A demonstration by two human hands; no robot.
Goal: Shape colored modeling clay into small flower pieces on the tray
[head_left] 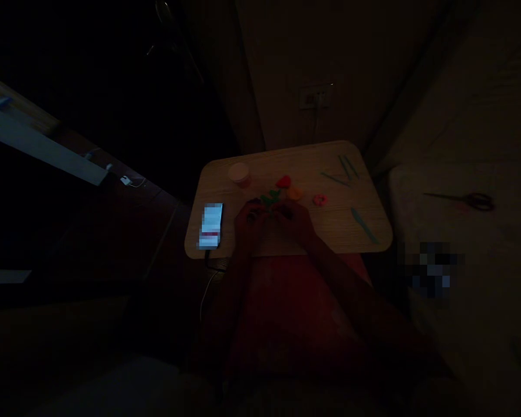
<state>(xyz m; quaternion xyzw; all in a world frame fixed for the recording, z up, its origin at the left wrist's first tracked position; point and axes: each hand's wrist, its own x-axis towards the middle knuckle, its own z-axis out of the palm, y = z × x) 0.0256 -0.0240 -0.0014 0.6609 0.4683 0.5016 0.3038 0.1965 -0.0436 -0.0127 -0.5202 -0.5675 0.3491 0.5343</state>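
Bare forearms (347, 292) reach forward, nearest the camera, over dim red cloth (286, 307) to a small wood-grain table (334, 234) in a dark room. Green pieces (267, 200) lie at the fingertips near the table's middle. Left hand (246, 223) and right hand (298, 220) sit close together there, fingers curled; it is too dark to tell what either grips. Just beyond are a red lump (283, 182) and an orange lump (294, 193); a pink piece (320, 200) is right of them. Farther out, a tub (239, 174) stands back left, a lit phone (211, 223) lies front left, and slim tools (351, 166) lie at the right. Beyond the table, scissors (477, 201) rest on a pale surface (503, 243) to the right, and a socket (316, 97) is on the wall (286, 58) behind.
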